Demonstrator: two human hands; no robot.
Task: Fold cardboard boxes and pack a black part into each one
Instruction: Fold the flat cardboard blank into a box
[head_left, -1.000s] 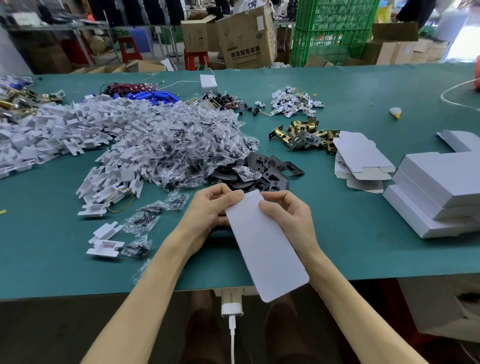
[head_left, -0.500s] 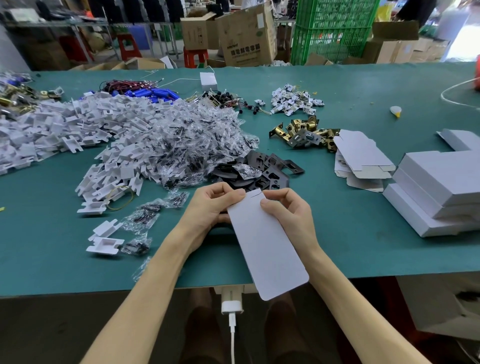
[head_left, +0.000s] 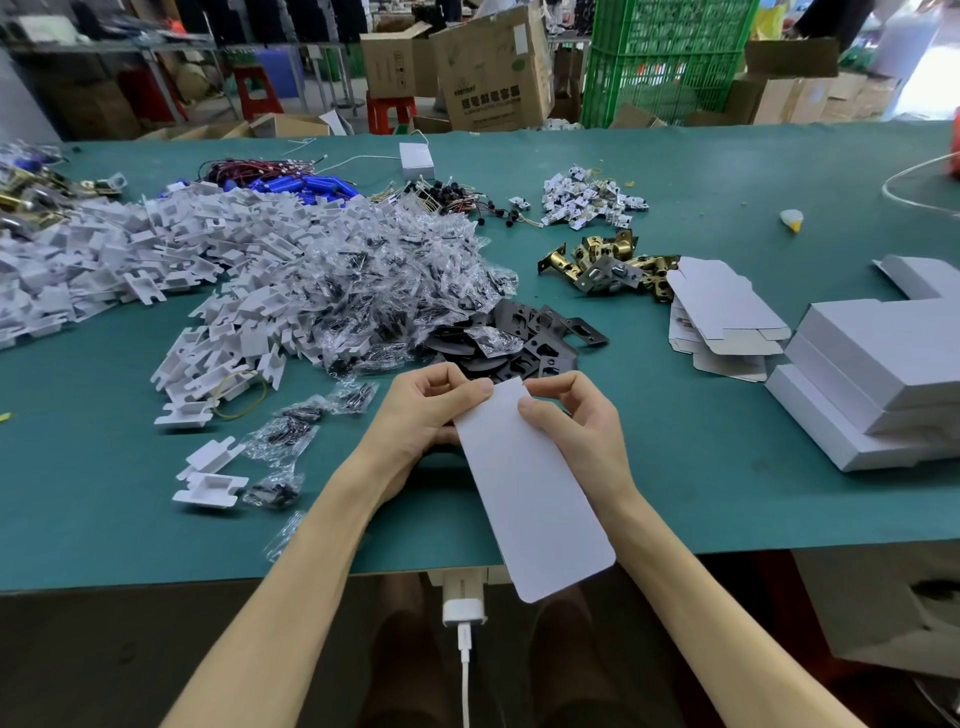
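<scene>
Cardboard box (head_left: 530, 488) (white, showing one flat face) pinched at its far end by the fingers (head_left: 470, 391) of both hands: left hand (head_left: 421, 415) grips the 10 o'clock corner, right hand (head_left: 576, 431) the 2 o'clock corner, thumbs on top. Its near end overhangs the table (head_left: 675, 467) edge toward 5 o'clock. Black parts (head_left: 524, 338) lie piled just beyond the hands at 12 o'clock; flat blanks (head_left: 727, 312) at 2 o'clock; folded boxes (head_left: 872, 364) stacked at 3 o'clock; bagged screws (head_left: 384, 291) at 11 o'clock.
</scene>
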